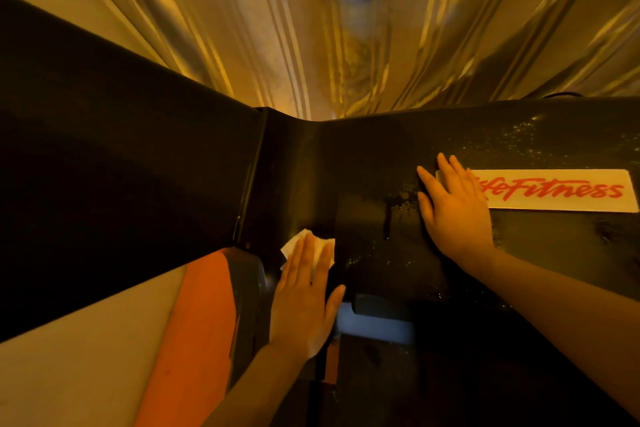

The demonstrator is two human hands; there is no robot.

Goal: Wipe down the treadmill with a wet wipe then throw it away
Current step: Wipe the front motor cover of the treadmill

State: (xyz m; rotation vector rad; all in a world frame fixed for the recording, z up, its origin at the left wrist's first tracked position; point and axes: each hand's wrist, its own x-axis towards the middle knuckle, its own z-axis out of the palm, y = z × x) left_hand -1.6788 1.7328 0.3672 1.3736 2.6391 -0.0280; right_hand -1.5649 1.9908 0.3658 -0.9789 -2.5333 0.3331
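Observation:
The black treadmill housing [374, 163] fills the middle of the head view, with wet speckles on its surface. My left hand [304, 298] lies flat with straight fingers on a white wet wipe [294, 246], pressing it against the housing near its left seam. My right hand [453, 208] rests flat on the housing, its fingers straight and covering the left end of a white label with red lettering [561, 191]. Most of the wipe is hidden under my left fingers.
A black panel [121, 166] runs off to the left of the seam. Below it lie an orange and beige floor area [194, 333] and a grey part [374, 322]. Shiny folded curtains [346, 28] hang behind the machine.

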